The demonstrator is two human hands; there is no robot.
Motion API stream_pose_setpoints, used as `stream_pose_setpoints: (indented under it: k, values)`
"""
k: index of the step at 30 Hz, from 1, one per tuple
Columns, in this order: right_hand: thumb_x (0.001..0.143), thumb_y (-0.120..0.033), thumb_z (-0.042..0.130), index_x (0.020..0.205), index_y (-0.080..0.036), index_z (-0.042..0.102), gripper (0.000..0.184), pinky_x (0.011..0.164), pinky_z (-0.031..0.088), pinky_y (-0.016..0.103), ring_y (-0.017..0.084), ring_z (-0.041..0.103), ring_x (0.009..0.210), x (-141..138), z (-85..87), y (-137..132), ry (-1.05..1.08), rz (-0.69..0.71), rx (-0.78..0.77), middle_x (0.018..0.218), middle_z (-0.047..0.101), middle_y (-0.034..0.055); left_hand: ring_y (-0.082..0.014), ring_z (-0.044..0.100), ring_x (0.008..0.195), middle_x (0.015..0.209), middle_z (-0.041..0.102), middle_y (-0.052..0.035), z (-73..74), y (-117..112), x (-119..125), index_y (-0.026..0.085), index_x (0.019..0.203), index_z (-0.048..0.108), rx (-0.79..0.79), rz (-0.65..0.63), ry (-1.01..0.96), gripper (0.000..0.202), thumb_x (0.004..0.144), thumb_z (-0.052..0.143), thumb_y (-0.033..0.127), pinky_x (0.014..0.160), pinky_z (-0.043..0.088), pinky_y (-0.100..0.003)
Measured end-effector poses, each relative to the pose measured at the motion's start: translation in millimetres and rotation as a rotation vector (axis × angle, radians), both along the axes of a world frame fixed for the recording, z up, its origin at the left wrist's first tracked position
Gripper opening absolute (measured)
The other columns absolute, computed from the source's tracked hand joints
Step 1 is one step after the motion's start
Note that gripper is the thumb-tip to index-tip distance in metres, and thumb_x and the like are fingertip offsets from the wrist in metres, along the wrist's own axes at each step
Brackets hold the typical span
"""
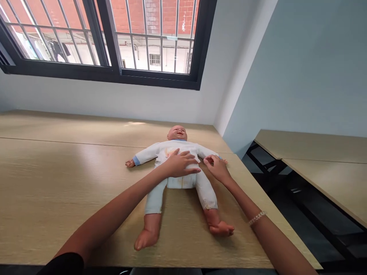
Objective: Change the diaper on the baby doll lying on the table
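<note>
A baby doll (177,168) in a white, stained romper with blue cuffs lies on its back on a light wooden table (57,183), head toward the window, legs toward me. My left hand (180,164) rests flat on the doll's belly, fingers stretched out. My right hand (216,166) sits at the doll's far side by its arm, fingers curled in a pinch at the romper sleeve. A beaded bracelet (257,217) circles my right wrist.
A barred, dark-framed window (109,38) runs along the white wall behind the table. To the right, past a gap with dark metal frames, stands a second wooden table (315,152). The table's right edge lies close to my right arm.
</note>
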State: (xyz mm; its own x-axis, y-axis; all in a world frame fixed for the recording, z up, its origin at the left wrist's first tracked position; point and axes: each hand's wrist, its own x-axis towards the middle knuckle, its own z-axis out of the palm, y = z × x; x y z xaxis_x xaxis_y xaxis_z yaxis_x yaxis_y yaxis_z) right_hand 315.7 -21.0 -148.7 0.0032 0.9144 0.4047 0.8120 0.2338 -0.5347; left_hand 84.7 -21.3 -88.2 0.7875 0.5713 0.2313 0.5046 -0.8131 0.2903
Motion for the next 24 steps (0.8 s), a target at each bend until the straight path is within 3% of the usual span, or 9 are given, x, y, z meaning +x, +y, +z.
stream_pose_setpoints:
  k: [6, 10, 14, 17, 24]
  values:
    - [0.087, -0.029, 0.061, 0.107, -0.011, 0.067, 0.028, 0.096, 0.043, 0.042, 0.030, 0.057, 0.107, -5.2, -16.8, -8.5, -0.196, 0.149, -0.148, 0.109, 0.065, 0.0162, -0.0318, 0.037, 0.137, 0.135, 0.059, -0.0097, -1.2, 19.6, 0.8, 0.024, 0.119, 0.064, 0.014, 0.035, 0.035, 0.050, 0.098, 0.034, 0.057, 0.112, 0.016, -0.060]
    - [0.081, -0.021, 0.064, 0.108, -0.014, 0.068, 0.028, 0.099, 0.042, 0.045, 0.031, 0.053, 0.112, -7.6, -20.1, -7.0, -0.148, 0.235, -0.172, 0.117, 0.062, 0.0156, -0.0298, 0.038, 0.137, 0.136, 0.058, -0.0081, -3.6, 21.6, 2.0, 0.025, 0.118, 0.063, 0.046, 0.063, 0.071, 0.051, 0.098, 0.031, 0.059, 0.112, 0.019, -0.058]
    - [0.076, -0.027, 0.068, 0.102, -0.015, 0.067, 0.029, 0.103, 0.039, 0.049, 0.034, 0.049, 0.119, -7.6, -21.3, -5.8, 0.015, 0.388, -0.221, 0.119, 0.061, 0.0158, -0.0274, 0.038, 0.137, 0.133, 0.060, -0.0048, -6.0, 21.1, 2.4, 0.027, 0.115, 0.062, 0.077, 0.073, 0.079, 0.049, 0.098, 0.030, 0.060, 0.113, 0.021, -0.058]
    - [0.075, -0.036, 0.071, 0.101, -0.017, 0.064, 0.033, 0.102, 0.041, 0.049, 0.033, 0.050, 0.118, -13.7, -18.9, -9.7, 0.230, 0.427, -0.274, 0.112, 0.064, 0.0129, -0.0272, 0.037, 0.138, 0.132, 0.060, -0.0035, -6.7, 20.1, 0.5, 0.028, 0.114, 0.062, 0.086, 0.073, 0.059, 0.046, 0.098, 0.032, 0.059, 0.114, 0.021, -0.058]
    - [0.065, -0.036, 0.081, 0.114, -0.022, 0.052, 0.059, 0.098, 0.047, 0.041, 0.028, 0.058, 0.113, -33.1, -10.7, -21.7, 0.773, 0.591, -0.373, 0.116, 0.064, 0.0097, -0.0264, 0.038, 0.138, 0.142, 0.053, -0.0049, -7.4, 17.9, -11.6, 0.035, 0.129, 0.056, 0.059, 0.043, -0.034, 0.042, 0.100, 0.031, 0.054, 0.112, 0.022, -0.059]
